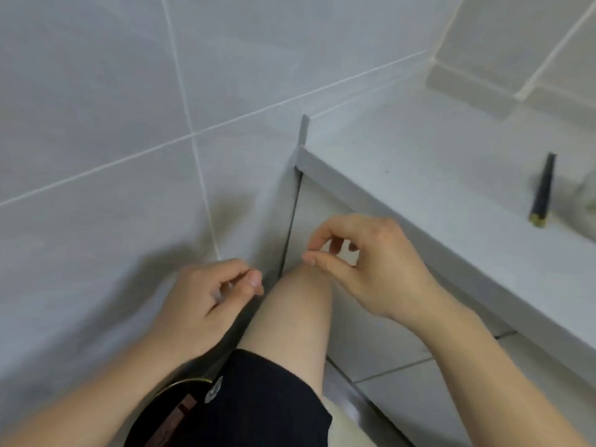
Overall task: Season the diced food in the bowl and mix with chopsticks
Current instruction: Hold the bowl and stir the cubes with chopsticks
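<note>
My left hand point(209, 295) hangs low in front of the tiled wall, its fingers curled in and the thumb tip against them, with nothing visible in it. My right hand point(364, 262) hovers just above my knee with loosely curled fingers; its thumb and forefinger are close together and hold nothing. Dark chopsticks point(543, 191) with gold ends lie on the white counter point(419, 175) at the right, well away from both hands. A sliver of a clear glass bowl point(588, 195) shows at the right edge; its contents are out of view.
A grey tiled wall point(113, 108) fills the left and top. The counter's front edge and the cabinet door below it run diagonally past my right hand. A blurred dark object with a gold ring point(183, 398) sits under my left forearm, beside my bare knee point(300, 304).
</note>
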